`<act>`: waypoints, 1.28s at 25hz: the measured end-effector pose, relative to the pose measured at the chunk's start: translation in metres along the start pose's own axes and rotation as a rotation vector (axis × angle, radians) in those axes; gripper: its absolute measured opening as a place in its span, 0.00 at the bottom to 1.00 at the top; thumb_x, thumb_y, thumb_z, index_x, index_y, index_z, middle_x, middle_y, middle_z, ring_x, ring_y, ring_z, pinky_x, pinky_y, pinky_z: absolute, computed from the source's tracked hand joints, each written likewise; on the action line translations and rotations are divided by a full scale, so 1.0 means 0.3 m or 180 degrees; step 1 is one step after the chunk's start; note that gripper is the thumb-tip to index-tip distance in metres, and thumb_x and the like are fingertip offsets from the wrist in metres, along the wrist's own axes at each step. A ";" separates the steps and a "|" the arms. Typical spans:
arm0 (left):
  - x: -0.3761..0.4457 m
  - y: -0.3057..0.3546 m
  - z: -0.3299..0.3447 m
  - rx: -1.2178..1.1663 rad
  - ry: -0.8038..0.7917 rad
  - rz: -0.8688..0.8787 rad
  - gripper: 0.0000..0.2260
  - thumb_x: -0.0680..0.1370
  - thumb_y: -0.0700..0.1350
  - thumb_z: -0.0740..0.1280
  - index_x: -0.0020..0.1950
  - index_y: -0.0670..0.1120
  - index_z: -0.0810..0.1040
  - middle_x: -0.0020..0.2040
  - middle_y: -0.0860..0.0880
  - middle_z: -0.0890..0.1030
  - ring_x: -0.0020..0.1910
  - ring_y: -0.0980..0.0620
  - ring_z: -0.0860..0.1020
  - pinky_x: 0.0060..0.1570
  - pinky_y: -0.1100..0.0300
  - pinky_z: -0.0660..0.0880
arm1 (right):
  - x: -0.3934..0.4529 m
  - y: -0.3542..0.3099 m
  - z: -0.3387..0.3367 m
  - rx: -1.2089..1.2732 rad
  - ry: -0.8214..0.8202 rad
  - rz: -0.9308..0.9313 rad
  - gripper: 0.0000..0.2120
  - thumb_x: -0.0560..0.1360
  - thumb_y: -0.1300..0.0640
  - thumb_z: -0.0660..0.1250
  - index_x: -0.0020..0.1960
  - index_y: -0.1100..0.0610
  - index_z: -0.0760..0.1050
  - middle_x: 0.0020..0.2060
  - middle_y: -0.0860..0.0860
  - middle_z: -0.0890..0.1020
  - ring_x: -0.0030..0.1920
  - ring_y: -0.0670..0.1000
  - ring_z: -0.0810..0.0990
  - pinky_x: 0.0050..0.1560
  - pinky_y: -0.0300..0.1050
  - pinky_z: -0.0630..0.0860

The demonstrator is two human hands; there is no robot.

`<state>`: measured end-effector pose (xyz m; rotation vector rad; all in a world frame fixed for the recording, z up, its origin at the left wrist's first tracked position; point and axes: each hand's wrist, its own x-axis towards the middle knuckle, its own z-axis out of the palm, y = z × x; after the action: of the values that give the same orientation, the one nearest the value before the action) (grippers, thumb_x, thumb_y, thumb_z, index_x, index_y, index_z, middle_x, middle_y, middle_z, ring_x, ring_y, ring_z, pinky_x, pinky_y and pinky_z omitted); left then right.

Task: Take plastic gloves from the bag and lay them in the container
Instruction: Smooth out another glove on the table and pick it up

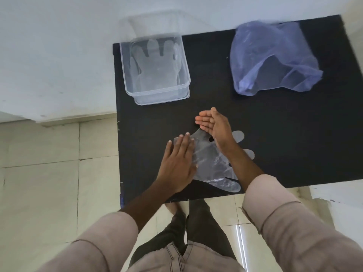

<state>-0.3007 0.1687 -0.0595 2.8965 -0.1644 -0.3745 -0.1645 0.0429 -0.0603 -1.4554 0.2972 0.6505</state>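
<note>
A clear glove (pixel 213 162) lies flat on the black mat (pixel 275 134) at lower centre of the frame, near the front edge; its cuff points left and up, its fingers fan out to the right, so its long axis runs roughly left to right, tilted; the left hand (pixel 179 163) lies palm down, fingers spread and flat, pressing the cuff end, gripping nothing; the right hand (pixel 213 124) stands on edge over the glove's upper part, fingers straight and together, pinching nothing, seemingly smoothing the film; the container (pixel 184 75) sits in the upper left of the mat, up and left of the glove, with at least one glove already laid inside; the bag (pixel 271 55) lies in the upper right, well apart from both hands; the left hand is nearer the container, and I judge the coming carry runs up and left from the cuff it holds down
</note>
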 end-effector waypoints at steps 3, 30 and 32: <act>0.006 -0.012 0.085 0.0072 -0.0231 -0.0296 0.33 0.81 0.61 0.48 0.80 0.43 0.47 0.81 0.43 0.49 0.80 0.44 0.45 0.76 0.43 0.42 | 0.032 0.020 0.000 0.0134 -0.0029 0.0051 0.24 0.83 0.46 0.47 0.54 0.58 0.77 0.54 0.62 0.83 0.55 0.56 0.83 0.59 0.48 0.77; 0.009 -0.098 0.093 -0.0049 -0.0177 -0.0247 0.36 0.78 0.68 0.42 0.78 0.46 0.38 0.79 0.47 0.39 0.79 0.45 0.42 0.76 0.43 0.38 | -0.134 0.057 -0.188 0.0783 0.0899 -0.0341 0.24 0.81 0.44 0.52 0.60 0.62 0.74 0.54 0.58 0.82 0.57 0.56 0.81 0.58 0.51 0.78; 0.013 -0.098 0.073 -0.0072 -0.0076 -0.0165 0.37 0.78 0.67 0.44 0.78 0.45 0.39 0.79 0.47 0.39 0.79 0.45 0.41 0.76 0.44 0.38 | -0.162 0.051 -0.225 0.0436 0.0864 -0.0407 0.24 0.80 0.45 0.52 0.64 0.62 0.72 0.58 0.59 0.81 0.59 0.55 0.81 0.59 0.50 0.78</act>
<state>-0.3004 0.1923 -0.0879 2.8794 -0.0885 -0.4174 -0.1988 -0.0341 -0.0537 -1.4177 0.4470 0.3221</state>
